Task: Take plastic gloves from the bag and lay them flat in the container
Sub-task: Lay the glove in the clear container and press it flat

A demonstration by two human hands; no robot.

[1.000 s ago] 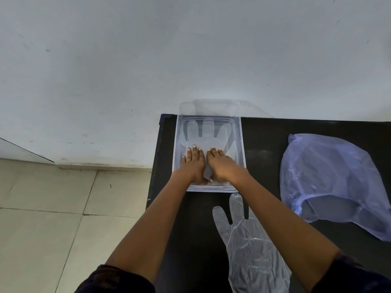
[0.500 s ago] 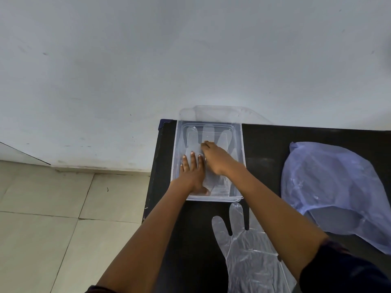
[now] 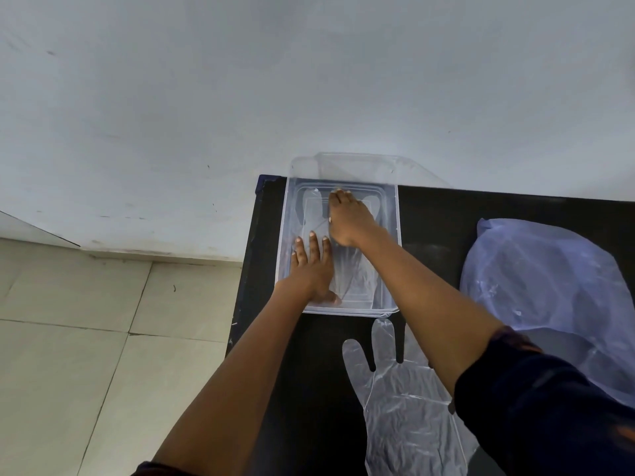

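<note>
I judge one glove (image 3: 347, 269) is in the container (image 3: 391, 249), pressed flat by my open left hand (image 3: 314, 269) and open right hand (image 3: 348, 219), holding nothing, while a second glove (image 3: 405, 400) waits on the table (image 3: 439, 221) near the bag (image 3: 549, 297)

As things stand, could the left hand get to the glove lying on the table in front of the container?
Probably yes. The left hand lies flat in the container, holding nothing, and the spare glove lies on the black table nearer the person. The right forearm crosses the glove's right edge; its left side lies uncovered.
</note>
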